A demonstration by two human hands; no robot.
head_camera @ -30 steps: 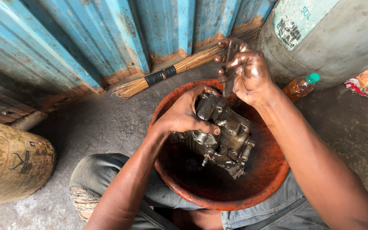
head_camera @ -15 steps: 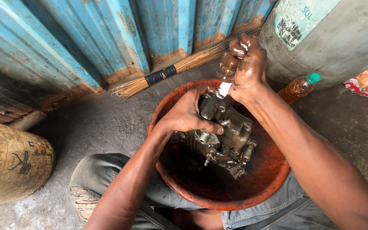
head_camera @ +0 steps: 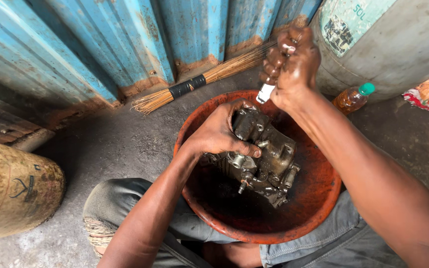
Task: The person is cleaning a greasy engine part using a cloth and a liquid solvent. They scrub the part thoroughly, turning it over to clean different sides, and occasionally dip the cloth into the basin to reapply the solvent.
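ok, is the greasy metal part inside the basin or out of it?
Inside. The metal part sits within the orange basin, rim visible all around it, left hand gripping its top. Right hand holds a white-handled tool above.

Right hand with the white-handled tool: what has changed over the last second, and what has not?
The right hand, gripping a small white-handled tool, has lifted up and away from the greasy metal engine part, toward the blue corrugated wall. The left hand still clasps that part inside the round red-orange basin; neither has shifted.
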